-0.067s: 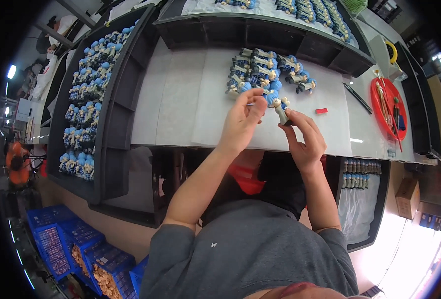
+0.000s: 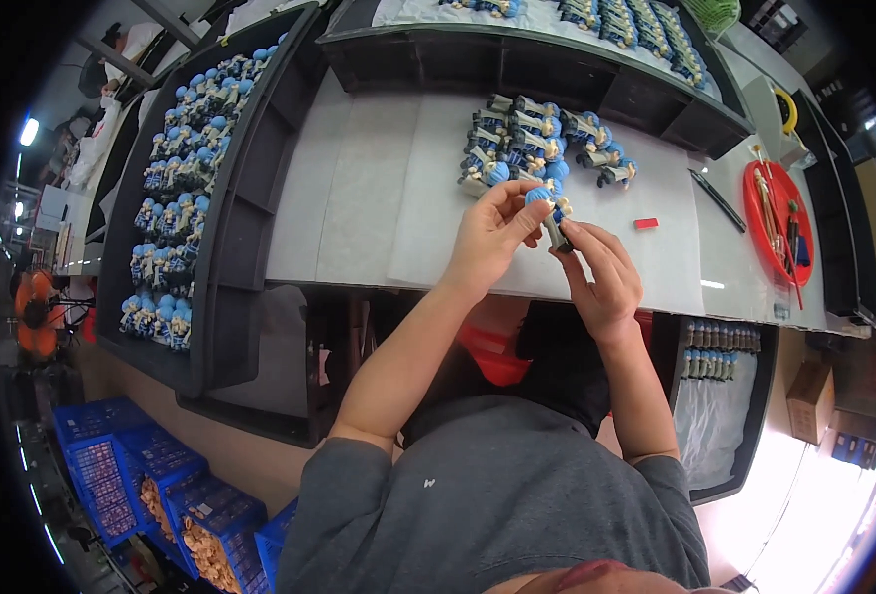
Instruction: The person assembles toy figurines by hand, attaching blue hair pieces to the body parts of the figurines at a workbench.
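Between my two hands, above the white-covered table, is a small figurine (image 2: pixel 557 230) with a blue head and greyish legs. The fingers of my left hand (image 2: pixel 492 238) pinch it at the blue head. My right hand (image 2: pixel 606 282) grips its lower end between thumb and fingers. Just beyond my hands, a cluster of similar figurines (image 2: pixel 525 134) lies in rows on the white sheet, and a few more figurines (image 2: pixel 601 148) lie loosely to its right. A small red block (image 2: pixel 646 224) rests to the right of my hands.
Black trays of figurines stand at the left (image 2: pixel 222 247) and far side (image 2: pixel 537 69). Another tray (image 2: pixel 720 436) sits lower right. On the table's right are a dark pen-like tool (image 2: pixel 718 201) and a red dish (image 2: pixel 752 228) of tools. Blue crates (image 2: pixel 166 465) stand lower left.
My left hand has moved in and closed on the figurine's head; before, its fingers were beside it. The right hand keeps its grip. The whole view has shifted slightly.
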